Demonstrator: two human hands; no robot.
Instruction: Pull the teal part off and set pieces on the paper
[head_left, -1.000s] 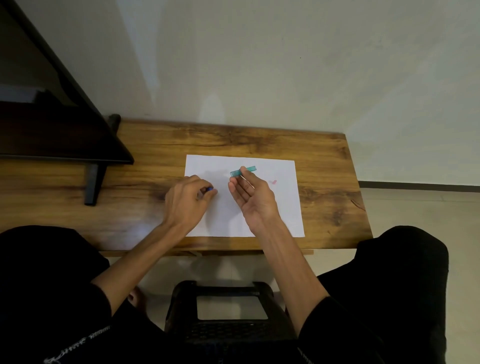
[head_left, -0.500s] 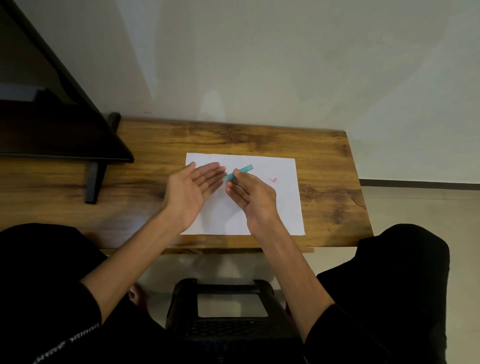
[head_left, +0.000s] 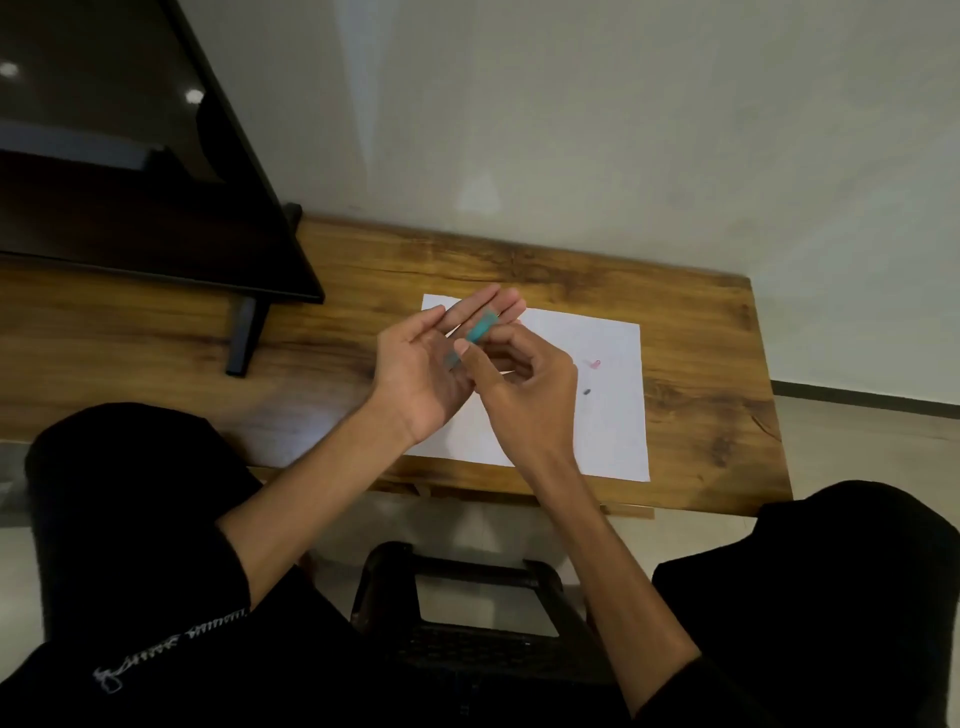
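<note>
right hand (head_left: 524, 384): I read it as pinching the teal stick (head_left: 480, 328) between thumb and curled fingers, held above the paper, not touching it.
left hand (head_left: 426, 364): palm up, fingers straight and spread, cupped under and just beside the teal stick; a dark smudge shows on the palm near the stick's lower end, can't tell what it is.
teal stick: tilted, upper end toward the far edge of the worktop, lower end hidden between the two hands. Blurred, so I can't say if it's capped or what kind of marker or crayon it is.
paper (head_left: 597, 415): white sheet lying flat on the right half of the worktop, near the front edge.
marks: small pink mark (head_left: 595, 363) and small dark mark (head_left: 587, 391) on the sheet's right part, rest of the sheet blank.
progress: my judgement is early; two tiny marks down, nothing teal on the sheet yet.
pose: both forearms come in from the front edge, hands meeting over the sheet's far left corner.
worktop (head_left: 717, 374): wood grain, dark screen stand (head_left: 244, 332) at its left end.
</note>
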